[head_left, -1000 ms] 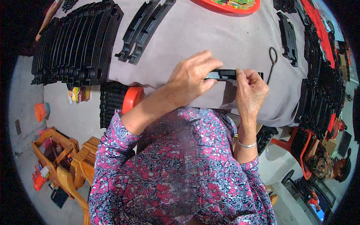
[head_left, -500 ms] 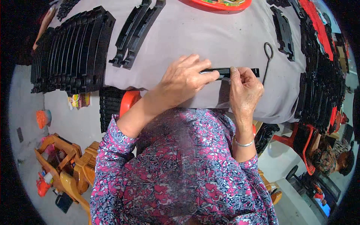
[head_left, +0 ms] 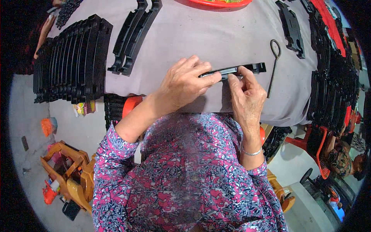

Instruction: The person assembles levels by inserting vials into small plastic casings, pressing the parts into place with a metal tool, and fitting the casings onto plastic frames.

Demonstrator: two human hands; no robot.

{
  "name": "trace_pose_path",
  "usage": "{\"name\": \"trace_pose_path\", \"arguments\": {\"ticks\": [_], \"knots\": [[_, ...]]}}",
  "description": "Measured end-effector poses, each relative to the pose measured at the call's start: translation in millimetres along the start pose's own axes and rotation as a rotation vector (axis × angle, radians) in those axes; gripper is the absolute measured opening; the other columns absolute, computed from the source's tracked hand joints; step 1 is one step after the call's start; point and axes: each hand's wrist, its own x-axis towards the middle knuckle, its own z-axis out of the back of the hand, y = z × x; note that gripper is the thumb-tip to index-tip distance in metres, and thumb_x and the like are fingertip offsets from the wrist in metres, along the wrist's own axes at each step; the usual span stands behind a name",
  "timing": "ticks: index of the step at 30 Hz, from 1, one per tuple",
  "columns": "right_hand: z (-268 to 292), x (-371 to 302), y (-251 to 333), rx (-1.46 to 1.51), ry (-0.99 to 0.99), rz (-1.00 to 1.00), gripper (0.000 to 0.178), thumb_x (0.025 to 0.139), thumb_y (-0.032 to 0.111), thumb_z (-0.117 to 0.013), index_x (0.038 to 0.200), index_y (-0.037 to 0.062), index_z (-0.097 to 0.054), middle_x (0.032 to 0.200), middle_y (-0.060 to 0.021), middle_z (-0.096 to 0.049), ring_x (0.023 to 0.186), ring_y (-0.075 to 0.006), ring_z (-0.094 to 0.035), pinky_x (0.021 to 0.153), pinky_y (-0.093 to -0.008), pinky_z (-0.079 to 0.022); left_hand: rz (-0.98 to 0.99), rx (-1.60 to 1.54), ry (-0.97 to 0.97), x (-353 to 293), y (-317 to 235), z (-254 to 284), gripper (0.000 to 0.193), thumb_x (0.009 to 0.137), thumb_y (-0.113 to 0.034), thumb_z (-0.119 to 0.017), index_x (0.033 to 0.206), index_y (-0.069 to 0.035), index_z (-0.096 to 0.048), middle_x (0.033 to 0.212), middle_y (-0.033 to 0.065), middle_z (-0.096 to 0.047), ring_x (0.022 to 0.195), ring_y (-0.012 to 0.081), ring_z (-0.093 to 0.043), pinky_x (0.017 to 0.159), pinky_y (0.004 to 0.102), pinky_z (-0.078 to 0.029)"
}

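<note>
Between my two hands is a long, narrow black plastic piece (head_left: 253,68), raised over the near part of the cloth-covered table (head_left: 174,42). My left hand (head_left: 188,82) is closed on its left end, which the fingers partly hide. Toward the other end, my right hand (head_left: 248,89) pinches it between thumb and bent fingers. The right tip of the piece sticks out past that hand. Just right of my right hand lies a dark metal rod with a looped end (head_left: 275,58).
Two curved black pieces (head_left: 133,42) lie at the back left, beside a long row of similar pieces (head_left: 73,58). More black parts (head_left: 291,31) lie on the right. A red tray (head_left: 220,4) stands at the far edge. A wooden chair (head_left: 71,170) is at lower left.
The black piece now slants, its right end higher. My right hand has shifted slightly left and changed its grip, the fingers now bent over the piece's upper edge. My left hand stays on its end.
</note>
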Motion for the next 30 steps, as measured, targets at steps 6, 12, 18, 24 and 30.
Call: {"name": "trace_pose_path", "arguments": {"ticks": [6,12,18,24,30], "knots": [[-0.2,1.0,-11.2,0.155,0.064,-0.019,0.034,0.082,0.012,-0.075,0.113,0.0007,-0.064,0.066,-0.0101,-0.06,0.057,-0.0202,-0.059,0.056,-0.0356,-0.049,0.016,-0.03,-0.029,1.6,-1.2,-3.6,0.04,0.069,-0.006,-0.076,0.108,-0.013,-0.07,0.088,0.004,-0.059,0.082,0.025,-0.058,0.069,0.0361,-0.052],[10.0,1.9,-15.1,-0.016,-0.065,0.283,0.04,0.075,0.009,-0.077,0.112,0.0028,-0.065,0.093,-0.0126,-0.058,0.079,-0.0283,-0.061,0.069,-0.0392,-0.051,0.036,-0.006,-0.009,2.1,-3.9,-2.7,0.041,0.068,-0.005,-0.076,0.107,-0.013,-0.07,0.088,0.004,-0.058,0.08,0.0244,-0.057,0.069,0.0352,-0.053],[11.6,6.7,-17.7,-0.202,0.043,0.37,0.032,0.074,0.014,-0.079,0.104,0.0123,-0.07,0.087,-0.0086,-0.054,0.079,-0.0262,-0.057,0.069,-0.0396,-0.046,0.036,0.026,-0.002,3.5,-6.8,-4.3,0.039,0.069,-0.005,-0.073,0.108,-0.013,-0.07,0.09,0.0043,-0.058,0.081,0.0243,-0.058,0.069,0.0347,-0.053],[5.7,7.2,-18.2,-0.27,0.028,0.405,0.032,0.075,0.011,-0.073,0.107,0.0139,-0.07,0.084,-0.0064,-0.053,0.078,-0.025,-0.055,0.068,-0.0399,-0.042,0.063,0.085,-0.037,11.2,-17.4,-5.5,0.039,0.07,-0.007,-0.071,0.109,-0.011,-0.069,0.092,0.0071,-0.057,0.085,0.0259,-0.06,0.07,0.036,-0.053],[5.4,6.0,-27.1,-0.222,0.041,0.423,0.034,0.077,0.007,-0.069,0.11,0.0118,-0.069,0.08,-0.0061,-0.056,0.076,-0.025,-0.057,0.068,-0.0399,-0.042,0.128,0.023,-0.043,20.6,-28.3,-7.5,0.034,0.074,-0.006,-0.069,0.108,-0.008,-0.068,0.093,0.0086,-0.058,0.085,0.0258,-0.06,0.071,0.0365,-0.053]]}}
